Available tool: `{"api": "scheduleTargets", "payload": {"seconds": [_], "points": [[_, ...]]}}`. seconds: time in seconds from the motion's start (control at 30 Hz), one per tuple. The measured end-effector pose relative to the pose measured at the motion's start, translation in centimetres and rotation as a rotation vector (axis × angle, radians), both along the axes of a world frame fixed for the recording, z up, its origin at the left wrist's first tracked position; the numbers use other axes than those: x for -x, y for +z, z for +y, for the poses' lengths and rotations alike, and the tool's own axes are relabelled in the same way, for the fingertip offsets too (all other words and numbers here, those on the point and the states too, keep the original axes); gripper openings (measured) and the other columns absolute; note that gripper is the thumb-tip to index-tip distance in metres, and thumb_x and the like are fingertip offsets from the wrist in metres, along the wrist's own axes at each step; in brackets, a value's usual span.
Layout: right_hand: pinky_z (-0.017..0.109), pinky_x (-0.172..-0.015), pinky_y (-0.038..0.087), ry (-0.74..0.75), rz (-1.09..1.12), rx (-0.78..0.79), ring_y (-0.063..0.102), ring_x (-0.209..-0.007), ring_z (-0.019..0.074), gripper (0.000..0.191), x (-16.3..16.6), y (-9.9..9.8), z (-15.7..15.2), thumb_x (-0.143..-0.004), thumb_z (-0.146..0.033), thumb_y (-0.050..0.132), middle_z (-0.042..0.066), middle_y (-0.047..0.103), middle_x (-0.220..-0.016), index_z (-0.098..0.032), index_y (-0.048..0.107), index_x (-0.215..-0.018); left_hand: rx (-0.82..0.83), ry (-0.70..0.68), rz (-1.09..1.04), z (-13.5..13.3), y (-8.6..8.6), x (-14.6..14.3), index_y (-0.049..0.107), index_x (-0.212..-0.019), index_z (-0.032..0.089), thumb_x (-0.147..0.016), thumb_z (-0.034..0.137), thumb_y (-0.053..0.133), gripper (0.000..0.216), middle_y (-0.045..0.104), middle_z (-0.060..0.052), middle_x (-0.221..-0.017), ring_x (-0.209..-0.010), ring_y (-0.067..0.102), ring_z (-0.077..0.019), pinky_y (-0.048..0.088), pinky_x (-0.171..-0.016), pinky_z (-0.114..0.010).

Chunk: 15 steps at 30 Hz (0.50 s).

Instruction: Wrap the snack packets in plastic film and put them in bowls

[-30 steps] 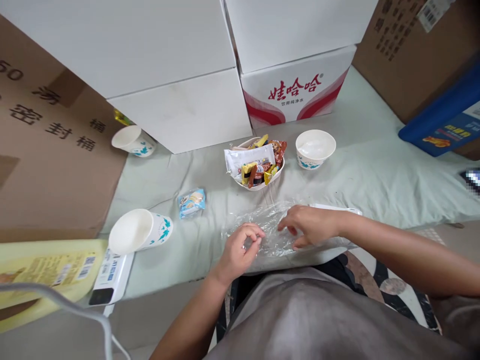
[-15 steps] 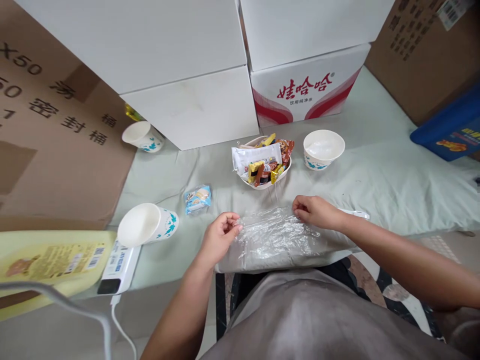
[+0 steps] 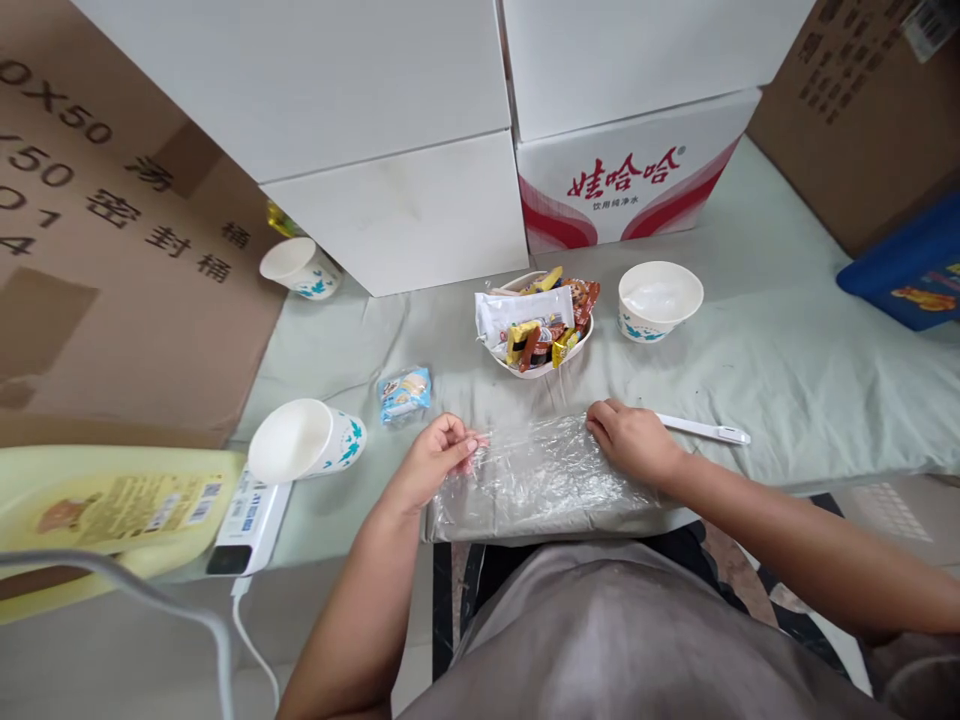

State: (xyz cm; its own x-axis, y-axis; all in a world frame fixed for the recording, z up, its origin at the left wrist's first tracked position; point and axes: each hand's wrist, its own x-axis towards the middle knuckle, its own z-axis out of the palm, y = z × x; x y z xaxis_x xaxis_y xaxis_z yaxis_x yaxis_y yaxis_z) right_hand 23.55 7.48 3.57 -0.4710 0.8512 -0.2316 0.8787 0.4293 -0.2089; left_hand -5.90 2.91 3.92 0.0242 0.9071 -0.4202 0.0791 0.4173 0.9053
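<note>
Bench (image 3: 795, 370): covered in pale green
Clear film (image 3: 551, 475): along the front edge
Left hand (image 3: 442, 455): grip pinches film's side
Right hand (image 3: 634, 440): on film; I cannot tell its grip
Care: tension gently, evenly

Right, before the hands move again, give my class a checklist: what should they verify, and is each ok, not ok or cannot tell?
1. Left hand pinching plastic: ok, at its edge.
2. Right hand on plastic: ok.
3. Plastic smooth: not ok, wrinkled.
4. Plastic free of tears: cannot tell.
5. Snack bowl clear of both hands: ok.
6. White stick clear of right hand: cannot tell, one end hidden.
</note>
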Motion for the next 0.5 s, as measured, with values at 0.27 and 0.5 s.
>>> {"api": "scheduleTargets", "payload": {"seconds": [0.27, 0.5], "points": [[0.029, -0.059, 0.032, 0.018, -0.022, -0.074, 0.065, -0.078, 0.0198, 0.030, -0.1, -0.7, -0.2, -0.102, -0.030, 0.031, 0.010, 0.068, -0.101, -0.016, 0.058, -0.104, -0.131, 0.145, 0.586, -0.4, -2.2, 1.9, 0.049, -0.080, 0.021, -0.066, 0.027, 0.068, 0.025, 0.062, 0.003, -0.070, -0.059, 0.057, -0.0132, 0.044, -0.056, -0.025], [0.029, -0.058, 0.032, 0.014, -0.042, -0.070, 0.065, -0.076, 0.0199, 0.029, 0.3, -0.8, -0.2, -0.101, -0.031, 0.032, 0.011, 0.069, -0.099, -0.016, 0.057, -0.104, -0.651, 0.172, 1.171, -2.0, -0.6, -0.7, 0.062, -0.089, 0.021, -0.084, 0.015, 0.054, 0.011, 0.065, -0.007, -0.089, -0.085, 0.063, -0.0235, 0.048, -0.078, -0.036]]}}
